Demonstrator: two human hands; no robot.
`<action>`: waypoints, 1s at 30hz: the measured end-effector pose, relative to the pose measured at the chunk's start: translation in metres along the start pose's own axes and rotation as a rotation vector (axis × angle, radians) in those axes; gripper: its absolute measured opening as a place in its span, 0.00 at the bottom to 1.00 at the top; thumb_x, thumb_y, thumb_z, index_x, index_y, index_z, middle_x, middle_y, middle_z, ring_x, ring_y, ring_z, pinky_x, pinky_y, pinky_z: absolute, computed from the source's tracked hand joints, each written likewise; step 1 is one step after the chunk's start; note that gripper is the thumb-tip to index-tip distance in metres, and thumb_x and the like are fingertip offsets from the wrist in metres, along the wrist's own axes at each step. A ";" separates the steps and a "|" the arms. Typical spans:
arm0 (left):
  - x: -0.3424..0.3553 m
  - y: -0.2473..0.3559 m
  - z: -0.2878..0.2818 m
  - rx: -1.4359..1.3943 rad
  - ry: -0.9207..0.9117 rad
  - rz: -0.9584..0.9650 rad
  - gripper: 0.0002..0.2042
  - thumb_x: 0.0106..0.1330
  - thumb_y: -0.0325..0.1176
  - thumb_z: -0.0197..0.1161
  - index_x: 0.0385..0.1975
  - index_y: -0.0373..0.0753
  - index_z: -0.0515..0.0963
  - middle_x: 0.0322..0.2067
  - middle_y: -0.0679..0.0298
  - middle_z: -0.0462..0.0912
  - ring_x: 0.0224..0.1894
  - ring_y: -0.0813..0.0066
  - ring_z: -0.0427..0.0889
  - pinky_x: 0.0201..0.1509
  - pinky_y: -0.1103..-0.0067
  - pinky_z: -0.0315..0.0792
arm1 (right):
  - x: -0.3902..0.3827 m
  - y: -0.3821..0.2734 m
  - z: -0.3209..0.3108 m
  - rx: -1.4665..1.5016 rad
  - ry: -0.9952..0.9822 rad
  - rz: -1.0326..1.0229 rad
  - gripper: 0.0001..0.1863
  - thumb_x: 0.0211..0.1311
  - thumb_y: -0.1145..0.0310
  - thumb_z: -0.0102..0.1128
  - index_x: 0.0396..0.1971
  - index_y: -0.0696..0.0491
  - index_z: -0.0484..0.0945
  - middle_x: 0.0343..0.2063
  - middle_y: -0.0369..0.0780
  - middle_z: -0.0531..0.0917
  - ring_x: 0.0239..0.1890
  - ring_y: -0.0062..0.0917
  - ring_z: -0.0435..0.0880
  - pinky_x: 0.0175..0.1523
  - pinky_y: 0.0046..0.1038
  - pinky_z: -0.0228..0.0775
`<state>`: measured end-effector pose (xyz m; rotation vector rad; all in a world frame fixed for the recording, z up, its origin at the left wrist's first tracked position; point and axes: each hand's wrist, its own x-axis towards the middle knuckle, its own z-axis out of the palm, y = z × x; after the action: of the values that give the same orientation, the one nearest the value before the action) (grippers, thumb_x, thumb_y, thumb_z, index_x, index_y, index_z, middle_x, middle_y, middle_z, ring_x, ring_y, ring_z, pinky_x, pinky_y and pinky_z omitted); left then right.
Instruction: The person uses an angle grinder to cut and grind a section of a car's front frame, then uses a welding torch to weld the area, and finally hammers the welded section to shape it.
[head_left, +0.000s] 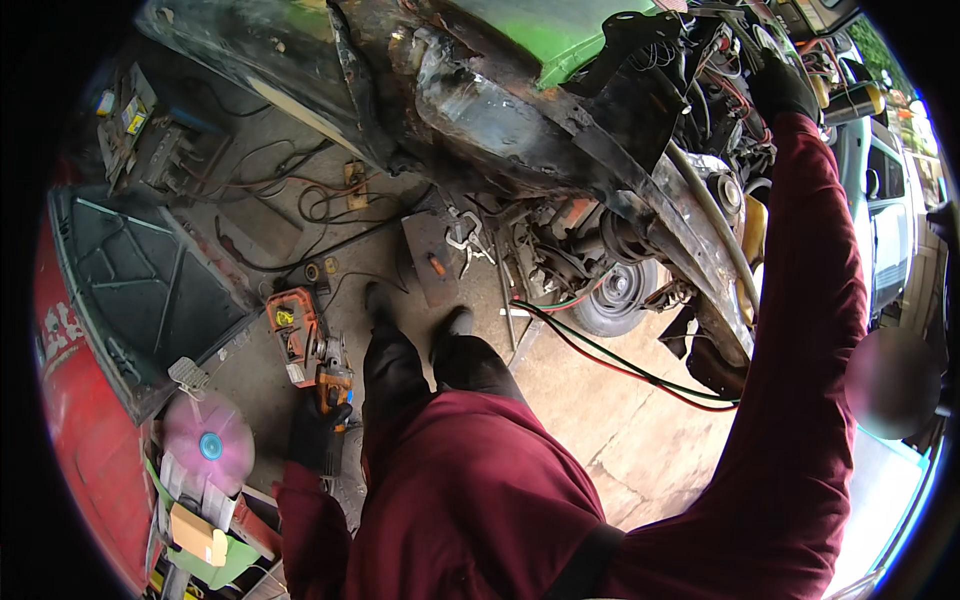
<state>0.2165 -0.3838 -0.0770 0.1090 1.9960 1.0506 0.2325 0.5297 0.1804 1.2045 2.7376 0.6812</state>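
Observation:
In a black glove, my left hand [316,432] is closed round the body of an orange and grey angle grinder [334,378], held low beside my left leg. My right arm stretches far forward and to the right. At its end my gloved right hand [782,88] is among the wires and parts of an engine bay [712,75]; its fingers blend into the dark parts there, so their grip does not show. The bay belongs to a stripped, rusty vehicle body [500,105] with a green panel [560,40].
Red and green hoses [625,368] cross the floor past a wheel [615,298]. Cables [325,205], an orange toolbox [290,325] and locking pliers [467,240] lie ahead of my feet. A spinning pink fan [208,445] stands at left. Another person [893,382] is at far right.

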 end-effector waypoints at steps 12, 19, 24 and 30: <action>0.049 -0.027 0.006 -0.407 -0.098 -0.155 0.08 0.72 0.26 0.68 0.48 0.37 0.80 0.32 0.65 0.83 0.29 0.77 0.83 0.34 0.77 0.77 | -0.291 -0.039 -0.120 1.103 0.204 0.087 0.23 0.82 0.59 0.59 0.68 0.55 0.78 0.27 0.37 0.80 0.22 0.17 0.76 0.27 0.23 0.67; 0.058 -0.010 0.000 -0.313 -0.092 -0.113 0.10 0.68 0.29 0.75 0.43 0.36 0.81 0.34 0.72 0.82 0.33 0.84 0.79 0.41 0.80 0.75 | -0.390 -0.136 -0.172 1.023 -0.288 0.224 0.34 0.78 0.76 0.57 0.81 0.52 0.65 0.37 0.36 0.84 0.28 0.10 0.77 0.32 0.20 0.72; 0.057 -0.016 -0.002 -0.335 -0.109 -0.125 0.11 0.68 0.31 0.74 0.44 0.36 0.81 0.36 0.70 0.82 0.35 0.84 0.78 0.41 0.79 0.74 | -0.361 -0.171 -0.138 0.720 -0.193 -0.453 0.32 0.75 0.76 0.61 0.77 0.47 0.72 0.48 0.49 0.87 0.38 0.38 0.89 0.44 0.35 0.81; 0.053 -0.040 -0.007 -0.150 -0.096 -0.122 0.13 0.67 0.32 0.74 0.45 0.35 0.80 0.36 0.68 0.82 0.35 0.81 0.80 0.42 0.76 0.76 | -0.331 -0.194 -0.120 0.529 -0.179 -0.536 0.34 0.71 0.74 0.62 0.77 0.39 0.74 0.40 0.46 0.84 0.36 0.44 0.87 0.43 0.41 0.80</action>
<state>0.1895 -0.3916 -0.1378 -0.0424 1.8083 1.0919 0.2991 0.1327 0.1702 0.4798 2.9578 -0.2058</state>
